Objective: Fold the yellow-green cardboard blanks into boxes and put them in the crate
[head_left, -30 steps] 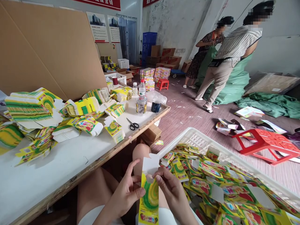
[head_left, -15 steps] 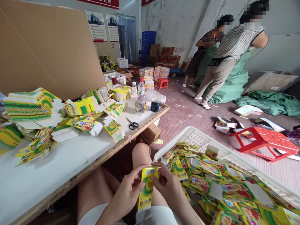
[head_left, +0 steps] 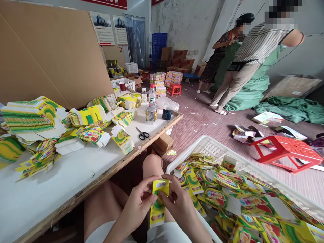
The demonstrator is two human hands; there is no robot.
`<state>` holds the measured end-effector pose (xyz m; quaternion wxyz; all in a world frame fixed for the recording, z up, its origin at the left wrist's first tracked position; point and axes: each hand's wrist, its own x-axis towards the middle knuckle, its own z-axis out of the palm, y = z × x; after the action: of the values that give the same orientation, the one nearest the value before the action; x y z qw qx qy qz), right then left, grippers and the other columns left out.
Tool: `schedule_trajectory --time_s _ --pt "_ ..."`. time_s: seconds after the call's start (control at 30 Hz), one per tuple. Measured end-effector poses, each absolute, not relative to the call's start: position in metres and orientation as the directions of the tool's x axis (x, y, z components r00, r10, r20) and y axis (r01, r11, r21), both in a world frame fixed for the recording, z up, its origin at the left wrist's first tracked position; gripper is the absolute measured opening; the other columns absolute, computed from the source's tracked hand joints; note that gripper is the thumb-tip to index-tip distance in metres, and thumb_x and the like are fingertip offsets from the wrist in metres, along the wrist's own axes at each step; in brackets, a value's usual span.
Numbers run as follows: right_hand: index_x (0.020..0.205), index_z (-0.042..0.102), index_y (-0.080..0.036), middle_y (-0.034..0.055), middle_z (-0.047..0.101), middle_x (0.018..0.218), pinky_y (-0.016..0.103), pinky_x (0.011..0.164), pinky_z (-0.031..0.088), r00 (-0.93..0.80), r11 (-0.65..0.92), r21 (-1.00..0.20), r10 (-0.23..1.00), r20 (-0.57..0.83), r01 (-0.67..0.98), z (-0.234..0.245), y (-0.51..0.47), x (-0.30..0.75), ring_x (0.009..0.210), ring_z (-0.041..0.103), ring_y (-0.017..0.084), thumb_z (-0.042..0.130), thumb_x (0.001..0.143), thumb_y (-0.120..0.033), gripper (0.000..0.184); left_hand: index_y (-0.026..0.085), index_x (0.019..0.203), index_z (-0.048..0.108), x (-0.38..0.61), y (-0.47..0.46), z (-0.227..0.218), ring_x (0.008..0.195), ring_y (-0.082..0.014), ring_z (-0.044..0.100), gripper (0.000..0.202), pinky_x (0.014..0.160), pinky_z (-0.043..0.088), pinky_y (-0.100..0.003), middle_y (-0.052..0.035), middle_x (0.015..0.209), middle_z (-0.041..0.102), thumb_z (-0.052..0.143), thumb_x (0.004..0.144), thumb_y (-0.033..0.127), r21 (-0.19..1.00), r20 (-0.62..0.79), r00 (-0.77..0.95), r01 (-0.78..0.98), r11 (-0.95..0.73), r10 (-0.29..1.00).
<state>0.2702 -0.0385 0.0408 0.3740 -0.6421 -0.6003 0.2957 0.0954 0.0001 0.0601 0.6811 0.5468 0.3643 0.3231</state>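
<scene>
A small yellow and green printed carton (head_left: 158, 214) is held upright between my two hands, above my lap, with its barcode end up. My left hand (head_left: 138, 199) grips its left edge between thumb and fingers. On the other side my right hand (head_left: 178, 199) presses its thumb on the carton's face, its fingers bent behind the top edge. What the fingertips do behind the carton is hidden. Close by on the right, a white plastic basket (head_left: 207, 143) holds a heap of similar cartons (head_left: 217, 197), some with open white flaps.
On the white table (head_left: 76, 179) at left lie stacks of flat cartons (head_left: 30, 116), scissors (head_left: 143, 134), a clear jar (head_left: 151, 113) and a dark mug (head_left: 167, 112). A red stool (head_left: 288, 153) lies tipped on the floor. Two people stand by green sacks (head_left: 249, 91).
My right thumb has shifted slightly left and lower on the carton's face. The two people at the sacks have moved their arms and leaned a little.
</scene>
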Motion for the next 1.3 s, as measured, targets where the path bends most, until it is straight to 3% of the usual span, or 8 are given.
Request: schedule_trajectory --time_s 0.17,0.3,0.37,0.47,0.57,1.03,1.2,1.3 --pt "0.121 0.068 -0.023 0.0064 0.072 0.097 0.025 0.059 0.051 0.110 0.138 -0.882 0.972 0.208 0.451 0.035 -0.045 0.282 0.069 0.066 0.017 0.051 0.098 -0.036 0.031 0.022 0.124 0.063 0.106 -0.006 0.057 0.090 -0.0222 0.074 0.038 0.079 0.059 -0.030 -0.0097 0.113 0.078 0.069 0.086 0.024 0.983 -0.135 0.527 -0.035 0.180 0.839" --pt "0.106 0.073 -0.026 0.0078 0.071 0.098 0.036 0.076 0.052 0.254 0.147 -0.764 0.889 0.380 0.628 0.044 -0.053 0.302 0.086 0.066 0.025 0.057 0.095 -0.037 0.022 0.023 0.135 0.057 0.110 0.012 0.053 0.118 -0.0273 0.067 0.044 0.100 0.055 -0.040 -0.0128 0.134 0.068 0.063 0.091 0.028 0.980 0.071 0.485 0.130 -0.153 0.871" --pt "0.106 0.074 -0.029 0.0091 0.068 0.104 0.045 0.083 0.048 0.323 0.039 -0.626 0.830 0.455 0.779 0.053 -0.057 0.314 0.094 0.061 0.031 0.059 0.092 -0.042 0.024 0.022 0.144 0.048 0.099 0.044 0.050 0.139 -0.0308 0.049 0.057 0.116 0.041 -0.048 -0.0153 0.149 0.055 0.064 0.090 0.034 0.842 0.299 0.343 0.343 -0.416 0.890" --pt "0.112 0.072 -0.033 0.0093 0.066 0.112 0.050 0.084 0.044 0.368 -0.062 -0.542 0.798 0.478 0.838 0.057 -0.061 0.322 0.096 0.059 0.034 0.058 0.090 -0.050 0.031 0.011 0.150 0.037 0.070 0.103 0.043 0.150 -0.0351 0.031 0.073 0.121 0.029 -0.056 -0.0223 0.160 0.037 0.064 0.089 0.040 0.611 0.506 0.115 0.651 -0.450 0.855" --pt "0.108 0.072 -0.031 0.0084 0.069 0.109 0.046 0.084 0.047 0.331 0.038 -0.657 0.841 0.428 0.753 0.044 -0.059 0.313 0.098 0.063 0.032 0.054 0.093 -0.049 0.030 0.011 0.131 0.061 0.043 0.141 0.033 0.138 -0.0391 0.050 0.047 0.114 0.038 -0.061 -0.0223 0.143 0.059 0.058 0.092 0.038 0.583 0.486 0.109 0.699 -0.415 0.867" --pt "0.098 0.078 -0.022 0.0091 0.077 0.087 0.033 0.070 0.055 0.345 -0.019 -0.991 0.938 0.029 0.133 0.037 -0.049 0.261 0.072 0.067 0.023 0.058 0.091 -0.058 0.042 0.024 0.115 0.075 0.041 0.064 0.026 0.115 -0.0290 0.071 0.026 0.106 0.053 -0.045 -0.0092 0.120 0.077 0.056 0.097 0.023 0.574 0.632 0.088 0.615 -0.541 0.770" --pt "0.104 0.070 -0.021 0.0107 0.079 0.096 0.032 0.062 0.055 0.356 0.005 -0.954 0.928 -0.108 -0.301 0.044 -0.042 0.252 0.073 0.070 0.023 0.075 0.081 -0.055 0.042 0.029 0.126 0.070 0.065 -0.018 0.011 0.121 -0.0298 0.067 0.040 0.103 0.056 -0.042 -0.0057 0.124 0.075 0.064 0.091 0.010 0.708 0.541 0.500 0.164 -0.687 0.677" --pt "0.107 0.056 -0.026 0.0059 0.079 0.091 0.032 0.063 0.055 0.350 0.021 -0.907 0.926 -0.141 -0.421 0.045 -0.042 0.251 0.074 0.072 0.024 0.081 0.078 -0.047 0.044 0.029 0.129 0.068 0.077 -0.032 0.016 0.134 -0.0317 0.056 0.039 0.113 0.046 -0.046 -0.0078 0.135 0.069 0.066 0.091 0.020 0.869 0.466 0.300 0.020 -0.494 0.832"
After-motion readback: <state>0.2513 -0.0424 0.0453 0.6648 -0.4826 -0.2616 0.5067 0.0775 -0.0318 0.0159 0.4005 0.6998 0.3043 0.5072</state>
